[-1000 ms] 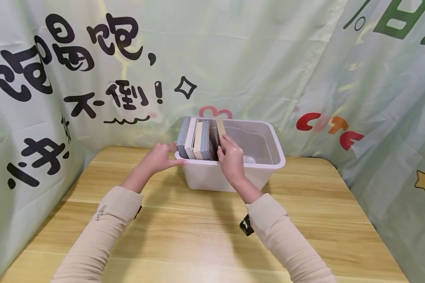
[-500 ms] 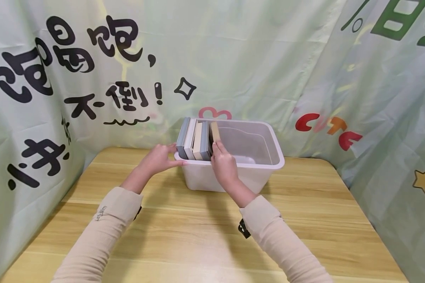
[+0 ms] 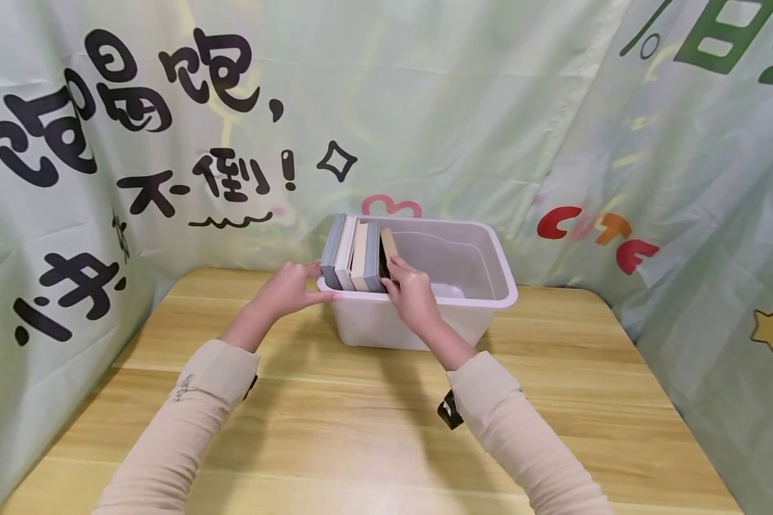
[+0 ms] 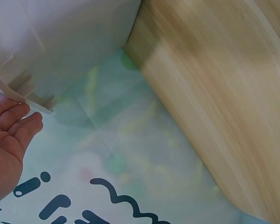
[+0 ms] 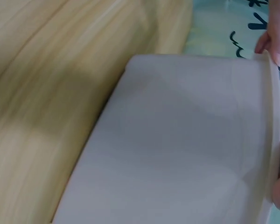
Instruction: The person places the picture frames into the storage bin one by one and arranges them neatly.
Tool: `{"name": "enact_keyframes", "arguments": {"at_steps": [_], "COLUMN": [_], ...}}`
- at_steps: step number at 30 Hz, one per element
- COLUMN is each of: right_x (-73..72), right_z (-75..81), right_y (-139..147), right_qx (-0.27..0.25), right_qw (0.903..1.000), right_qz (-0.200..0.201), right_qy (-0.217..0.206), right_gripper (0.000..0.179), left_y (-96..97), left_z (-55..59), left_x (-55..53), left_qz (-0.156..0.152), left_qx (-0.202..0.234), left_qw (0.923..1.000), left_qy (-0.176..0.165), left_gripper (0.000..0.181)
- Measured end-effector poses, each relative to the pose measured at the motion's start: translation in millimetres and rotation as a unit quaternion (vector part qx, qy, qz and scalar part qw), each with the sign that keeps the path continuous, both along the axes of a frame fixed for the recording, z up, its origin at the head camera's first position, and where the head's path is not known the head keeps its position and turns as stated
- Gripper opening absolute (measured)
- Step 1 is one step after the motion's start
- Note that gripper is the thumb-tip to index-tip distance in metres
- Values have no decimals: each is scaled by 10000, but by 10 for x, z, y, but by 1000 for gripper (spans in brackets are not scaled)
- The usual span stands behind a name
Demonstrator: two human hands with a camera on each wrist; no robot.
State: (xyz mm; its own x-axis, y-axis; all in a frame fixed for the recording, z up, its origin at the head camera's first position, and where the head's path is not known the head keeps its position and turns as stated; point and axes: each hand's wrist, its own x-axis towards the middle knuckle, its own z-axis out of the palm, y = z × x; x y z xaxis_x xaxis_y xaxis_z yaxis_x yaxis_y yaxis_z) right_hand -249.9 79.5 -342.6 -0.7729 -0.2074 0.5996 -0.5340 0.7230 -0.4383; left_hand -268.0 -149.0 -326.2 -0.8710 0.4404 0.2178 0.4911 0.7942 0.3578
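A light grey plastic bin [image 3: 419, 322] stands on the table. Several books [image 3: 351, 257] with blue, white and cream covers are upright in its left end. My left hand [image 3: 286, 290] grips the bin's front left corner, its thumb along the front rim; in the left wrist view the fingers of that hand [image 4: 9, 135] lie against the rim from outside. My right hand [image 3: 414, 292] reaches over the front rim and holds a tan book [image 3: 389, 244], which leans slightly just right of the blue one. Its lower part is hidden by the hand and the bin wall.
A wooden table [image 3: 348, 429] carries the bin near its back edge. Printed fabric curtains [image 3: 464, 107] hang close behind and at both sides. The right part of the bin's inside [image 3: 457, 250] shows bare wall and floor.
My right hand has moved the tan book left and lower, closer to the row of books, and the hand has since shifted slightly right. My left hand has stayed at the corner.
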Motion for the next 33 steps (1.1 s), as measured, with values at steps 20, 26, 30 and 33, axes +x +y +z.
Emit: {"name": "enact_keyframes", "arguments": {"at_steps": [20,26,30,33], "right_x": [-58,-74,-88,-100], "right_z": [102,128,131,129], "right_y": [-25,-53,-63,-64], "right_qx": [105,-31,3,-30], "right_qw": [9968,9967,9975,9976], "right_qz": [80,-75,-76,-89], "right_qy": [-784,-811,-697,-687], "right_gripper": [44,34,25,24], "left_y": [13,9,-1,-4], "left_z": [-33,-37,-41,-41], "left_x": [-8,-7,-12,-8], "left_qz": [-37,-65,-17,12], "left_qx": [8,72,67,58], "left_qw": [9999,9999,9999,9999], "left_qy": [119,142,149,112], "left_gripper": [64,64,64,64]}}
